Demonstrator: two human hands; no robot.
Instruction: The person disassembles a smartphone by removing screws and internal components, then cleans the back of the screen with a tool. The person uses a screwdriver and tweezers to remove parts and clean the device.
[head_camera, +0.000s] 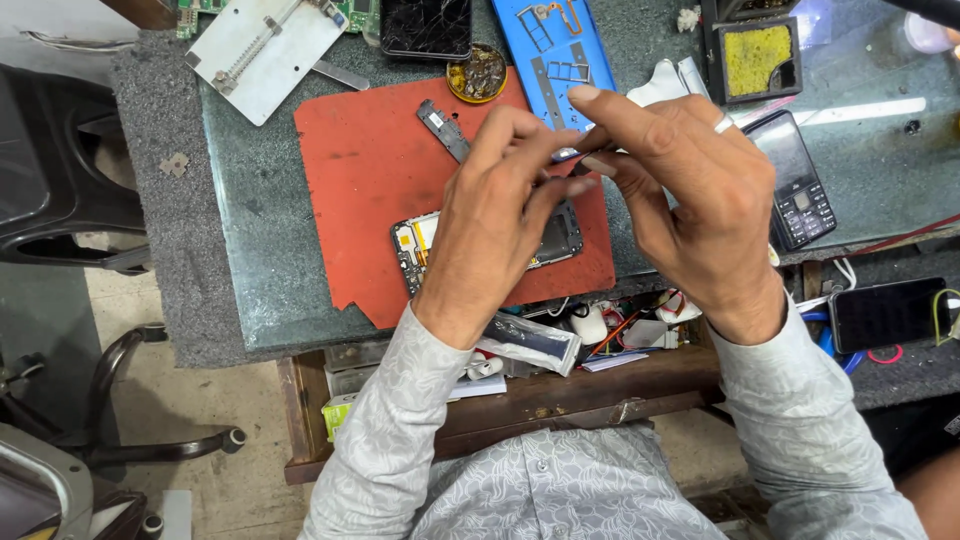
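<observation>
One head-worn camera — looking steeply down (close) at the workbench (250, 290).

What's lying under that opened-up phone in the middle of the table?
The opened phone lies on a red mat, which rests on the green tabletop. The left hand covers the phone's middle, so that part cannot be seen.

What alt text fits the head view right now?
Both hands, left hand and right hand, pinch a small dark part together above an opened phone on a red mat. A keypad phone lies to the right.
</observation>
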